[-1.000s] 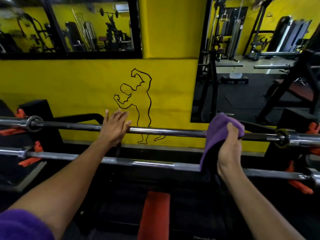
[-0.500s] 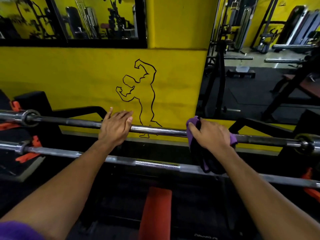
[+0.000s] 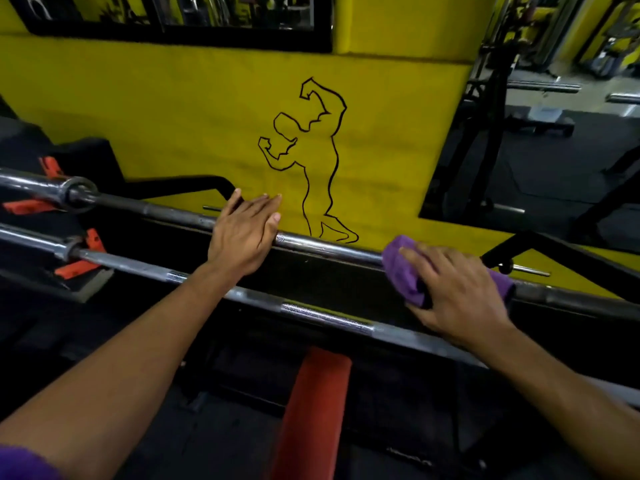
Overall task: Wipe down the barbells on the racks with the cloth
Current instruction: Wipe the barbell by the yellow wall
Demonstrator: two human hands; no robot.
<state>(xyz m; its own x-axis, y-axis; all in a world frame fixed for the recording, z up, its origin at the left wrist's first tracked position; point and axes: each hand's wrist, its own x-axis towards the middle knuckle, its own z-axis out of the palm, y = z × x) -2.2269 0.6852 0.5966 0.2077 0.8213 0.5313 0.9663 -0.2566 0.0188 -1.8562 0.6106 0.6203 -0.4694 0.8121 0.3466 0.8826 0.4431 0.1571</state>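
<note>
Yellow-walled gym, cloth on barbell

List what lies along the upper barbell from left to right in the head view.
Collar of the upper barbell → bare dark shaft → left hand resting on the bar with straight fingers → shiny bare stretch → purple cloth wrapped on the bar → right hand gripping the cloth.

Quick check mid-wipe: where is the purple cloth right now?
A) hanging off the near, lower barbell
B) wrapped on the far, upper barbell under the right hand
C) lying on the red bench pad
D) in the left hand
B: the right hand presses the purple cloth around the far barbell; the left hand rests bare on that bar.
</note>
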